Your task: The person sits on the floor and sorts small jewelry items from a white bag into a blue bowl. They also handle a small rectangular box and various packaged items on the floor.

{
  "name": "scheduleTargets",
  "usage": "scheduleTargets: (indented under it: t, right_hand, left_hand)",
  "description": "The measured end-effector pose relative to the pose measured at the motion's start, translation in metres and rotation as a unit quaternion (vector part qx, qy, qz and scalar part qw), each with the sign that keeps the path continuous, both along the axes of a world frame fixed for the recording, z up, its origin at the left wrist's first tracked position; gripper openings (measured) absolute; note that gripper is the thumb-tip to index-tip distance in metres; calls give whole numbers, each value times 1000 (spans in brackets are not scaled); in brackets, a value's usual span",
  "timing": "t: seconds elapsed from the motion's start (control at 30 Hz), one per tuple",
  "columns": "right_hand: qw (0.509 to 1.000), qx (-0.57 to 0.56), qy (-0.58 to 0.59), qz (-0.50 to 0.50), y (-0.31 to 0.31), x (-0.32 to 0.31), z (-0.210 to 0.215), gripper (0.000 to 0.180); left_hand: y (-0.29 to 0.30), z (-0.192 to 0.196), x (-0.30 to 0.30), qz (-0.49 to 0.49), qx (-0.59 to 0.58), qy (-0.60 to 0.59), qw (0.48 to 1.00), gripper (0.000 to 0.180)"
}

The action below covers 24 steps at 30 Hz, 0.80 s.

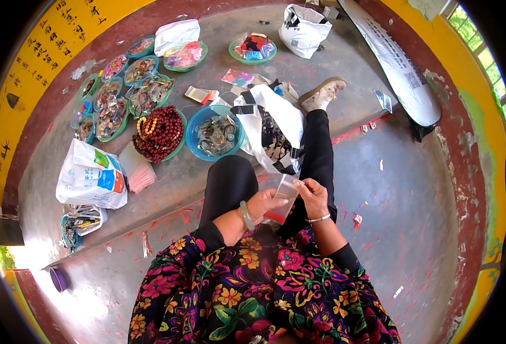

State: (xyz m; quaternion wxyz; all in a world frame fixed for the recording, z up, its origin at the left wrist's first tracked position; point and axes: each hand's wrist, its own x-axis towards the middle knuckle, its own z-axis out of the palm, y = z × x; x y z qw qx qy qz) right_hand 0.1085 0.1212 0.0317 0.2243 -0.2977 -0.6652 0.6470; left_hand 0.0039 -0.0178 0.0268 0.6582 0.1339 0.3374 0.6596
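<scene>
Over my lap I hold a small clear plastic bag (285, 192) with a red part at its lower end. My left hand (261, 204), a pale bangle at its wrist, grips the bag's left side. The fingers of my right hand (315, 198) pinch its upper right edge; that wrist wears a silver-coloured bracelet. Just beyond my hands stands an open white bag (287, 113) of dark small packets. Left of it, a blue basin (191, 136) holds clear packets. Whether anything is inside the bag I hold, I cannot make out.
Dark red and yellow beads (160, 136) fill a green bowl at left. Several bowls of packets stand beyond. A printed white bag (92, 175) and pink-edged plastic sleeves (140, 175) lie nearer. A long white sack (399, 63) rests far right. The raised floor's edge crosses under my legs.
</scene>
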Motion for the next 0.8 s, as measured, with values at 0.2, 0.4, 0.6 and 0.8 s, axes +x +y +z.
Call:
scheduleTargets:
  t: [0.2, 0.4, 0.6, 0.8]
  right_hand:
    - [999, 31, -10, 28, -1, 0, -5, 26]
    - [992, 108, -63, 19, 4, 3, -15, 25]
    - [991, 131, -25, 18, 2, 4, -14, 23]
    - [945, 326, 11, -9, -4, 1, 3, 20]
  left_hand:
    - [0, 3, 0, -6, -57, -38, 998, 23]
    - [-1, -22, 4, 63, -22, 162, 984, 24]
    - [3, -10, 8, 108, -4, 197, 974, 22]
    - [1, -25, 4, 67, -9, 217, 974, 27]
